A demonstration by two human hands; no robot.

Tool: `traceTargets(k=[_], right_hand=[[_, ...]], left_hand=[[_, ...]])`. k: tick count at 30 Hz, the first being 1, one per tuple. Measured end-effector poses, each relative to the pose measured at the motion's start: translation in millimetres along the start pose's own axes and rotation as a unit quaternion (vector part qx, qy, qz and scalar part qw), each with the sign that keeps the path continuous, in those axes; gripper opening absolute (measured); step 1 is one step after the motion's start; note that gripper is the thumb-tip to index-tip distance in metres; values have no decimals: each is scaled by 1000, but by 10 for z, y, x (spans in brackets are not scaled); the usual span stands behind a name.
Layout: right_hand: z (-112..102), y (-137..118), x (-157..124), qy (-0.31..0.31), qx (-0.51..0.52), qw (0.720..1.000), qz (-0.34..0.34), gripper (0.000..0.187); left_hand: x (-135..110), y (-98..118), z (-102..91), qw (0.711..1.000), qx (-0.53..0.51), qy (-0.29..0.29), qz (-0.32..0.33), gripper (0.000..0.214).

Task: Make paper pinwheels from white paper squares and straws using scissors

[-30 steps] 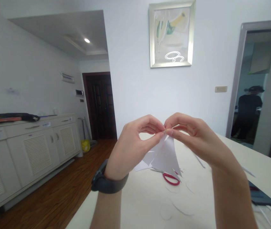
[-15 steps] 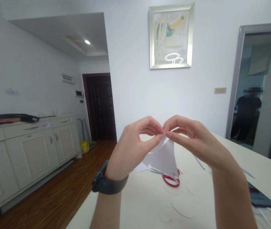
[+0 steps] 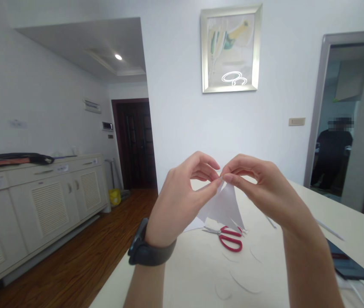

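A cut piece of white paper [image 3: 225, 207] hangs between my two hands, its lower edge notched into points. My right hand [image 3: 255, 179] pinches its top between thumb and fingers. From the other side my left hand [image 3: 185, 192], with a dark band at the wrist, presses its thumb to the same spot; its index finger is lifted a little. The fingertips of both hands nearly meet, and they hide the top of the paper. Below the paper, red-handled scissors [image 3: 231, 244] lie on the white table [image 3: 195, 273], blades pointing left.
Thin curled paper strips [image 3: 244, 288] lie near the front of the table. A dark phone or tablet [image 3: 350, 261] with white cables is at the right, beside a white stick [image 3: 329, 229]. Beyond the doorway is a person in dark clothes [image 3: 332, 154]. A cabinet [image 3: 50, 205] stands left.
My left index finger has lifted from the pinch point. The paper has turned and its lower corner has swung right, so more of the scissors shows.
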State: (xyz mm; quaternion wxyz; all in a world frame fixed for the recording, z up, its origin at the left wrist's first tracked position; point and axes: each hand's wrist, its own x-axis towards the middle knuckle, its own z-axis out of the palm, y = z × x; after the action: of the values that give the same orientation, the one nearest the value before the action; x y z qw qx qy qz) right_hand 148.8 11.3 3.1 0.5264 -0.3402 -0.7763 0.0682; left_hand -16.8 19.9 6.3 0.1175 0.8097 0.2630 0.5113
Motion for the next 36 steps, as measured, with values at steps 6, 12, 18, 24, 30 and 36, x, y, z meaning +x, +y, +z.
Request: traceTargets(k=[6,12,18,24,30,36], right_hand=[[9,12,17,-12,15,1000,3,12],[45,27,12,-8,7,1000,-2,9],[67,37,9,5,-22,1000,-7,10],[53,38,4,14,-24,1000,-14,9],[49,18,-12,24,-36,999,-17,9],[58,21,-14,28,-43,998,-22,10]], left_hand=[[-6,-29,-9,1000,14,-1,3,8],[-7,-64,-4,1000,23,8,9,8],[-14,-81,-5,999,33,2,6,8],[-3,-92,-2,999,33,0,6,9],[-2,-97,6,999,33,-2,7,9],[-1,-99,5,999,38,1,11,10]])
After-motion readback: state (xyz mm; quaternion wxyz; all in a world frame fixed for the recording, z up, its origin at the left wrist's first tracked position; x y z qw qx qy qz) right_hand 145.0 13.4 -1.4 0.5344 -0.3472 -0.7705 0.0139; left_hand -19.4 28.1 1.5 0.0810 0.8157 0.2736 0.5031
